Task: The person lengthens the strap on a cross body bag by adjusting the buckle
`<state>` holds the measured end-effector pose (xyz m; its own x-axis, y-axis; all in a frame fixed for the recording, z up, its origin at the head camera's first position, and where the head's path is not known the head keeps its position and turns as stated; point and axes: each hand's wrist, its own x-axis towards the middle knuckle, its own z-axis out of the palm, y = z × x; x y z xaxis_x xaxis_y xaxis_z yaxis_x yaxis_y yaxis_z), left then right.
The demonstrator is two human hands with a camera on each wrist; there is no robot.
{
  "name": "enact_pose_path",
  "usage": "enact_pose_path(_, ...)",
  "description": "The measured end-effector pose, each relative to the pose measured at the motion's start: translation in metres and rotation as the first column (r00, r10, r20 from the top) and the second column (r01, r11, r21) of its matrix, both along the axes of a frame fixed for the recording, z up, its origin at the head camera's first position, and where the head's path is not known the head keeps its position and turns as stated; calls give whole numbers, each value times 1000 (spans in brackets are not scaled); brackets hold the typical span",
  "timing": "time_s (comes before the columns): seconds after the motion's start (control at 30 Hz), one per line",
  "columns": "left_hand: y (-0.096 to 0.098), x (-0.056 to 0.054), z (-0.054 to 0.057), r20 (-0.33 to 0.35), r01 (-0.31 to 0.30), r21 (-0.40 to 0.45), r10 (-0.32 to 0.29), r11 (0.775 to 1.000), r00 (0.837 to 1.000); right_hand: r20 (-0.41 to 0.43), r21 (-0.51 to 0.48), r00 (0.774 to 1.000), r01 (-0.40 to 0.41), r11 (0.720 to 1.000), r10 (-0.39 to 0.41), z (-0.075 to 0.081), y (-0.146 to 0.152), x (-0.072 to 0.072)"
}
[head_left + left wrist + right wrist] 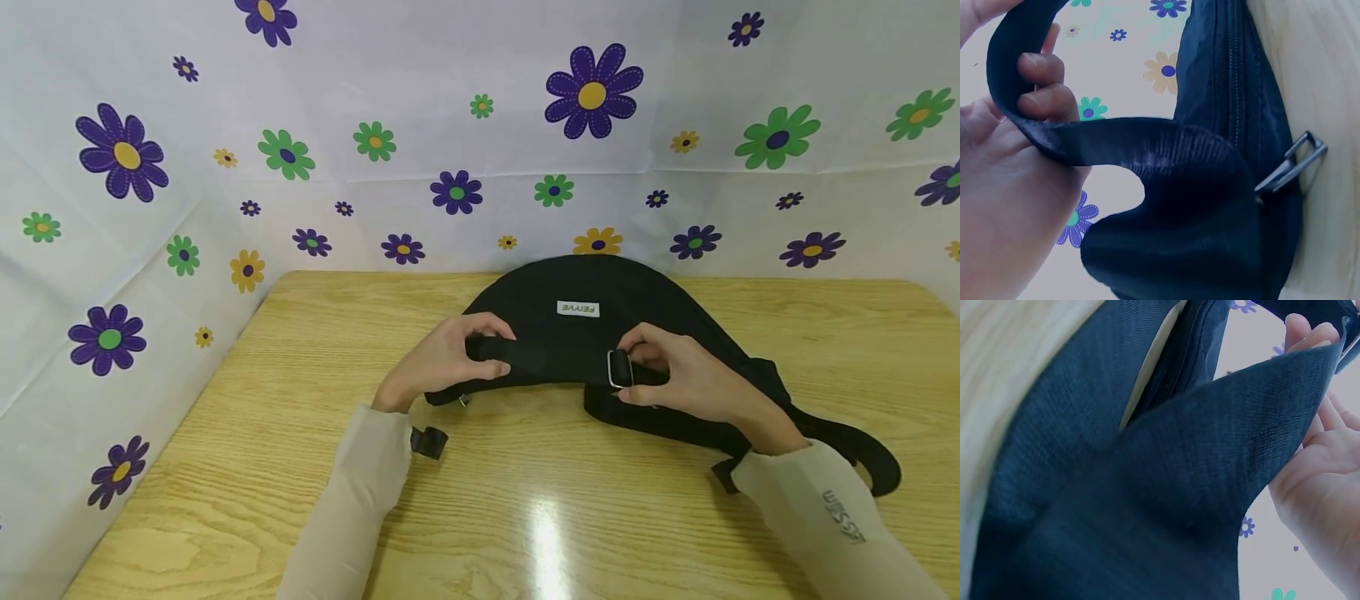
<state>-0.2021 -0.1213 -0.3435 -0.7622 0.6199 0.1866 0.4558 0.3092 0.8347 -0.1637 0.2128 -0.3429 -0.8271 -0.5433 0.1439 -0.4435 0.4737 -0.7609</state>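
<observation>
A black crescent-shaped sling bag (517,292) with a small white label (578,309) lies on the wooden table. My left hand (442,358) holds its black webbing strap (1104,140), which loops through the palm with the fingers curled round it. At the other side, my right hand (693,379) pinches the strap beside a metal slider buckle (611,369), thumb below and fingers above. The wide strap (1229,425) twists past that palm in the right wrist view. A metal zipper pull (1294,164) hangs at the bag's left end.
A loose strap end (429,442) rests by the left sleeve. More strap (885,462) curves over the table (480,500) at the right. Behind and to the left hangs a white flower-patterned cloth (495,50).
</observation>
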Motion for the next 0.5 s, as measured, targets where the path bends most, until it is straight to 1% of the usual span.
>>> enact_pose_path(0.13, -2, 0, 1, 1, -16, 1, 16, 1000, 1000, -7, 12, 1000, 11, 1000, -11, 0, 4, 1)
enact_pose_path(0.27, -3, 0, 2, -1, -6, -6, 6, 1000, 1000, -11, 27, 1000, 9, 1000, -9, 0, 7, 2)
enact_pose_path(0.5, -4, 0, 2, 3, -6, -7, 6, 1000, 1000, -27, 31, 999, -27, 999, 28, -3, 9, 2)
